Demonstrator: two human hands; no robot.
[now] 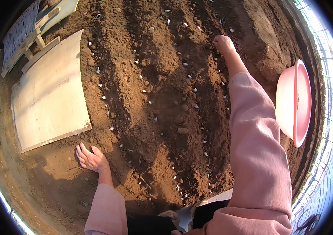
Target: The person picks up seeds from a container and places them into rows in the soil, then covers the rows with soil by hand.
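My left hand (92, 158) is palm down on or just above the bare soil, its thumb apart from the fingers, just below the near edge of a pale board (51, 97). Out at the end of its stretched arm, my right hand (224, 44) is low over a furrow with its fingers curled down. Its fingertips are hidden, so whether it pinches anything cannot be told. White garlic cloves (195, 90) sit in rows along the furrows of brown tilled soil (166, 61). One clove (231, 30) lies slightly beyond my right hand.
To the right of my right arm stands a pink plastic basin (287, 100), its inside mostly hidden. Wooden framing (34, 44) and sheets are at the upper left. My shoes (171, 216) are at the bottom, by a pale board (222, 196). A greenhouse wall (331, 117) curves along the right.
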